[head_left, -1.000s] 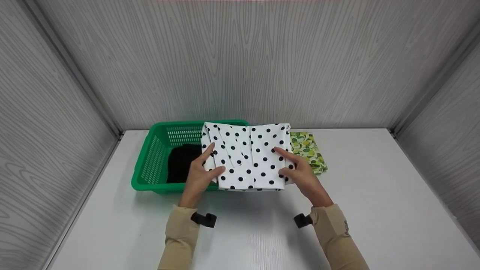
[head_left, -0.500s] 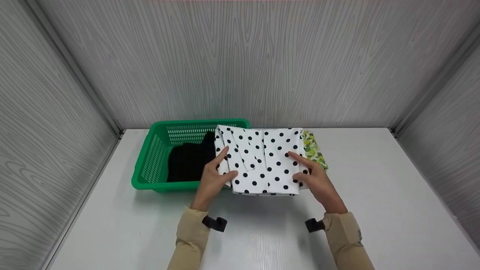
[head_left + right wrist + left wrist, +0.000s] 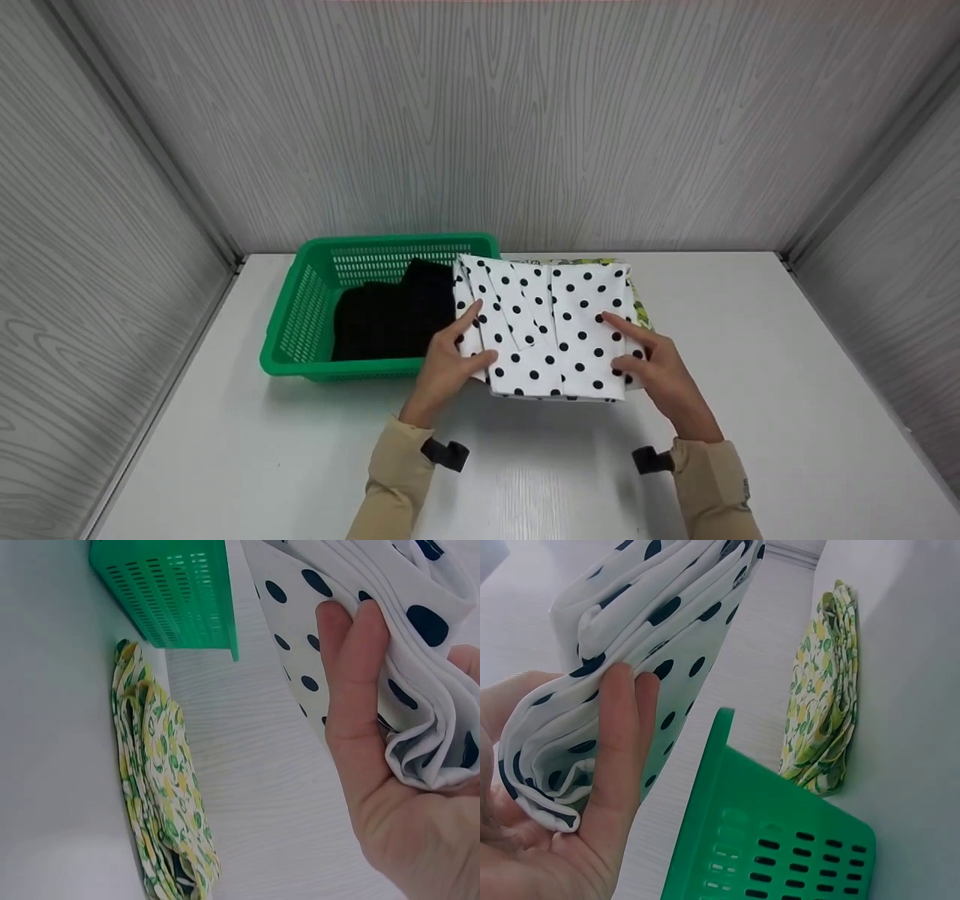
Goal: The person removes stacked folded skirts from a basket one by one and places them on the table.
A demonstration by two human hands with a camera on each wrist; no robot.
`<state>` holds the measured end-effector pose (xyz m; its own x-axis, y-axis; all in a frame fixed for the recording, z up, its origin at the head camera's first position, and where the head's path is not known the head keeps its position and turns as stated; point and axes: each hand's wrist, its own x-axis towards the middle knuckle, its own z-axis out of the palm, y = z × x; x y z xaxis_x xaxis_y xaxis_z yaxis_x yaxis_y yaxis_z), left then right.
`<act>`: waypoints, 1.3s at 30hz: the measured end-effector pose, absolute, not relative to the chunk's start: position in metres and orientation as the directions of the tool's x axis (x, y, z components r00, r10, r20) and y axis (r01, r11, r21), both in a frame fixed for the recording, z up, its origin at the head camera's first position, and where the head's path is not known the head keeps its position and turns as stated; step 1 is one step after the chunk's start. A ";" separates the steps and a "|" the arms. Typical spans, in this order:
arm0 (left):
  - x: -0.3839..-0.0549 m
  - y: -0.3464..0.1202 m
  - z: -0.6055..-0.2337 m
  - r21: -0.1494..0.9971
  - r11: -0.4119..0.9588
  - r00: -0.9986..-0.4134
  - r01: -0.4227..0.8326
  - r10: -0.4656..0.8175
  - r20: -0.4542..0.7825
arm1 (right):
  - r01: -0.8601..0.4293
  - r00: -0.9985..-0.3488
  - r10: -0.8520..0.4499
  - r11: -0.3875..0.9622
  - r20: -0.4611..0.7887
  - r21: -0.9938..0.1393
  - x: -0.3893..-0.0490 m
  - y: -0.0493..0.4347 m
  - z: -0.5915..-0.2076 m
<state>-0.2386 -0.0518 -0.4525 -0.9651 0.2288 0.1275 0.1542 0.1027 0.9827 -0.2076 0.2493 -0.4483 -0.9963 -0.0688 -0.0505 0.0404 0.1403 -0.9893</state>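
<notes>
A folded white garment with black polka dots (image 3: 555,330) is held up level above the table. My left hand (image 3: 448,365) grips its left edge, thumb on top and fingers beneath. On the opposite edge my right hand (image 3: 660,373) holds it the same way. Both wrist views show the layered folds of the polka-dot cloth caught between thumb and fingers. Below and behind it lies a folded cloth with a yellow and green lemon print (image 3: 161,765), mostly covered by the garment in the head view. The left wrist view shows that lemon-print cloth (image 3: 825,690) apart from the held garment.
A green plastic basket (image 3: 315,368) with slotted walls stands at the back left, close to the held garment's left side. Inside it lies black cloth (image 3: 390,319). Grey wood-grain panels (image 3: 510,135) close in the white table (image 3: 765,390) at the back and sides.
Both hands have carried the polka-dot garment to the right and slightly toward the person. It has moved off the basket and now covers more of the lemon-print cloth.
</notes>
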 end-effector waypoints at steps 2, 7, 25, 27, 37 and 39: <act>-0.237 -0.048 -0.454 0.981 0.107 -0.961 0.161 0.242 0.131 | 0.046 -0.996 -0.066 0.158 -0.057 -0.986 -0.205 0.254 -0.449; -0.235 -0.038 -0.456 0.973 0.144 -0.954 0.181 0.265 0.138 | 0.048 -0.997 -0.048 0.173 -0.057 -0.984 -0.198 0.265 -0.450; -0.222 -0.006 -0.466 0.991 0.088 -0.912 0.099 0.407 0.055 | 0.102 -0.995 0.013 0.133 -0.101 -0.986 -0.177 0.302 -0.464; -0.220 -0.004 -0.467 0.991 0.099 -0.911 0.090 0.411 0.042 | 0.103 -0.995 0.011 0.139 -0.102 -0.985 -0.175 0.305 -0.467; -0.212 0.003 -0.485 0.984 0.177 -0.887 0.034 0.458 -0.052 | 0.139 -0.990 0.014 0.186 -0.138 -0.973 -0.165 0.320 -0.481; -0.211 0.003 -0.487 0.982 0.190 -0.883 0.024 0.464 -0.069 | 0.142 -0.990 0.009 0.203 -0.143 -0.969 -0.165 0.321 -0.485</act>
<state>-0.2107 0.0027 -0.4874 -0.8831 0.4642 -0.0686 0.0236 0.1900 0.9815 -0.1646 0.3211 -0.4846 -0.9896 0.0087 -0.1433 0.1421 0.2030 -0.9688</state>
